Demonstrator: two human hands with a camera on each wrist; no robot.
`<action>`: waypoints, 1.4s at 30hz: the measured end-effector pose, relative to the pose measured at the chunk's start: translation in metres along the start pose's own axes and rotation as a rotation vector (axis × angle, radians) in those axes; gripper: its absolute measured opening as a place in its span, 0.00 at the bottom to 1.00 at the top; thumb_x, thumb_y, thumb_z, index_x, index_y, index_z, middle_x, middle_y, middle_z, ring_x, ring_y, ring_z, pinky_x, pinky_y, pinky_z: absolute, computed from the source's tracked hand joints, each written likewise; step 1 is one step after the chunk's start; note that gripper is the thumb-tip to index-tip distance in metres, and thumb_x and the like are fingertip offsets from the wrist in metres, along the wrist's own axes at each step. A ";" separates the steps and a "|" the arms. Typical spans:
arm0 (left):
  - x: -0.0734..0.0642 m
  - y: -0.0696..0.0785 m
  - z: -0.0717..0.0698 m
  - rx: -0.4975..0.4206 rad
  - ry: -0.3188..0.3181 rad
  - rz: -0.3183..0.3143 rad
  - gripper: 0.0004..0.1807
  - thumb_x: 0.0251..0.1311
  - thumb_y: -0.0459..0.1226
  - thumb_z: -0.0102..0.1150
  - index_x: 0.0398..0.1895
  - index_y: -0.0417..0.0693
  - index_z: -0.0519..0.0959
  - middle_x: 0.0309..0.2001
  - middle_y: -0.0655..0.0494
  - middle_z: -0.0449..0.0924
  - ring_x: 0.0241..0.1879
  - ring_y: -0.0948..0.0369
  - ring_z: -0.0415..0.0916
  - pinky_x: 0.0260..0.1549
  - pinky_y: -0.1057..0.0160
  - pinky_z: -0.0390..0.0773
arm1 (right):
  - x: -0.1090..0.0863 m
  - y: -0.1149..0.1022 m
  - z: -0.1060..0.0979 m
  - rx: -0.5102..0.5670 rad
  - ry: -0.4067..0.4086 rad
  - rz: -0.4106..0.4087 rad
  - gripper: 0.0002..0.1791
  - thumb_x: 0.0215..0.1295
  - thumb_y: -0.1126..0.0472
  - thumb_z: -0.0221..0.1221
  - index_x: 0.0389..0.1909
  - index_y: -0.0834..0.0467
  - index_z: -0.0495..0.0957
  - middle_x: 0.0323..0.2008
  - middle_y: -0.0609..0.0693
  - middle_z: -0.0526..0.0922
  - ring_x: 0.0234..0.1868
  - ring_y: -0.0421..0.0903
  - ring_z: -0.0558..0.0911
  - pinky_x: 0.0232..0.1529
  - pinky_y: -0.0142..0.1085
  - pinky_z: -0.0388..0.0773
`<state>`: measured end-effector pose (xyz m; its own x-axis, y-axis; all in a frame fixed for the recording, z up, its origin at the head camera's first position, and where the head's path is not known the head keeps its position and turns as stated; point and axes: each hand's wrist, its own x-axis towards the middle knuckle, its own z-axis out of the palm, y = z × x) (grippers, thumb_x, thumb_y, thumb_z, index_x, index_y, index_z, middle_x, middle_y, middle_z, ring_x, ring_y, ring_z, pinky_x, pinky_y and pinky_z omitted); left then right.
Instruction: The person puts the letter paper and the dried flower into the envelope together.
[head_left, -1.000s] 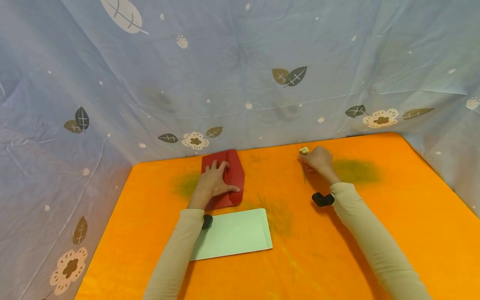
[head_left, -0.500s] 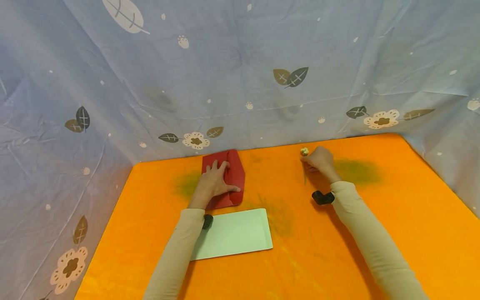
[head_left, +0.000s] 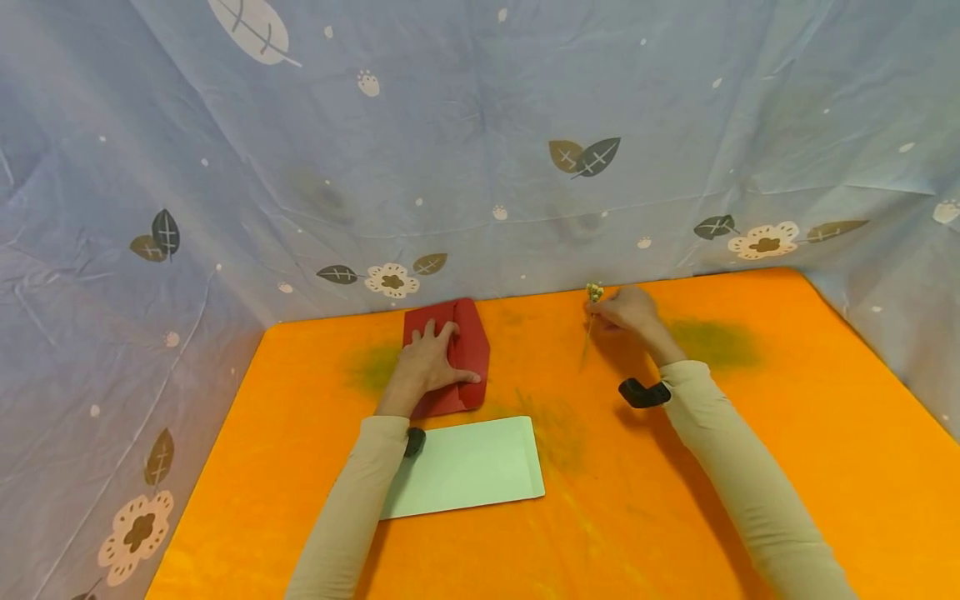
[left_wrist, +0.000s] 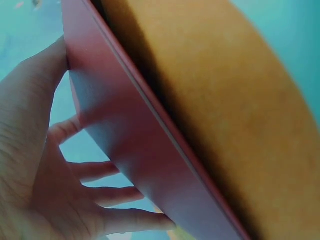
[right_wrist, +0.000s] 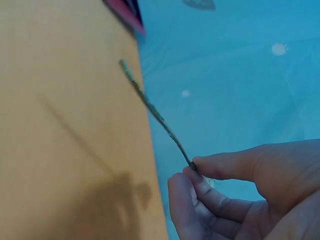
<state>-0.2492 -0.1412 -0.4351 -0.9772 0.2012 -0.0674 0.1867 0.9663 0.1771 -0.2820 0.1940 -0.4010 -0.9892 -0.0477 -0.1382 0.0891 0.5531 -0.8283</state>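
Observation:
My left hand (head_left: 427, 365) rests on a red envelope (head_left: 471, 342), fingers spread and fingertips touching its surface. The envelope lies near the back edge of the table, its pointed flap toward the right. Seen from the left wrist, the envelope (left_wrist: 145, 130) fills the middle, with the fingertips on its near face. Further right, my right hand (head_left: 630, 312) pinches a small dried flower (head_left: 595, 292) just below its pale yellow head. The thin stem (head_left: 586, 342) hangs below the fingers; in the right wrist view the stem (right_wrist: 155, 112) is raised above the table, casting a shadow.
A pale green envelope (head_left: 472, 467) lies in front of the red one, partly under my left forearm. The orange table cover (head_left: 570, 533) has several greenish stains. A blue patterned curtain (head_left: 495, 150) hangs behind the table and along both sides.
My right hand has shifted slightly left with the flower, whose stem now slants down to the left. My left hand and both envelopes have stayed put.

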 end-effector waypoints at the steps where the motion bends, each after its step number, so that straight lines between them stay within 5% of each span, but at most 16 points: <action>1: 0.000 0.000 0.000 -0.001 0.000 0.000 0.50 0.41 0.68 0.68 0.65 0.56 0.61 0.60 0.41 0.63 0.53 0.43 0.65 0.48 0.45 0.76 | 0.000 -0.001 0.001 0.016 -0.010 -0.004 0.17 0.64 0.59 0.63 0.33 0.73 0.84 0.23 0.55 0.86 0.26 0.49 0.87 0.38 0.46 0.83; 8: 0.001 -0.001 0.001 0.003 -0.004 -0.002 0.50 0.41 0.68 0.68 0.65 0.56 0.61 0.60 0.41 0.63 0.53 0.43 0.64 0.48 0.45 0.76 | -0.001 -0.012 0.009 0.072 -0.080 -0.015 0.21 0.67 0.61 0.59 0.46 0.79 0.78 0.42 0.69 0.84 0.33 0.54 0.88 0.44 0.48 0.82; 14: 0.001 -0.002 0.002 0.002 0.001 -0.001 0.50 0.41 0.68 0.68 0.64 0.56 0.61 0.59 0.41 0.64 0.53 0.43 0.64 0.48 0.44 0.76 | 0.000 -0.019 0.017 0.103 -0.134 0.015 0.21 0.69 0.62 0.57 0.51 0.79 0.76 0.47 0.71 0.81 0.40 0.56 0.87 0.46 0.46 0.81; 31: 0.001 0.000 0.002 0.020 -0.022 -0.027 0.52 0.40 0.70 0.67 0.66 0.58 0.60 0.63 0.41 0.61 0.57 0.41 0.63 0.51 0.41 0.74 | 0.008 -0.032 0.061 0.168 -0.182 -0.016 0.18 0.69 0.65 0.57 0.49 0.78 0.78 0.42 0.68 0.84 0.26 0.39 0.84 0.42 0.39 0.83; 42: 0.001 -0.001 0.003 0.026 -0.011 -0.028 0.52 0.39 0.71 0.66 0.66 0.59 0.60 0.65 0.41 0.61 0.56 0.41 0.64 0.50 0.40 0.74 | 0.014 -0.039 0.093 0.302 -0.255 -0.011 0.16 0.69 0.68 0.57 0.49 0.79 0.77 0.31 0.60 0.86 0.23 0.38 0.83 0.37 0.35 0.83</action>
<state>-0.2504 -0.1411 -0.4383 -0.9809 0.1756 -0.0833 0.1619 0.9754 0.1494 -0.2889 0.0942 -0.4216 -0.9333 -0.2779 -0.2276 0.1467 0.2834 -0.9477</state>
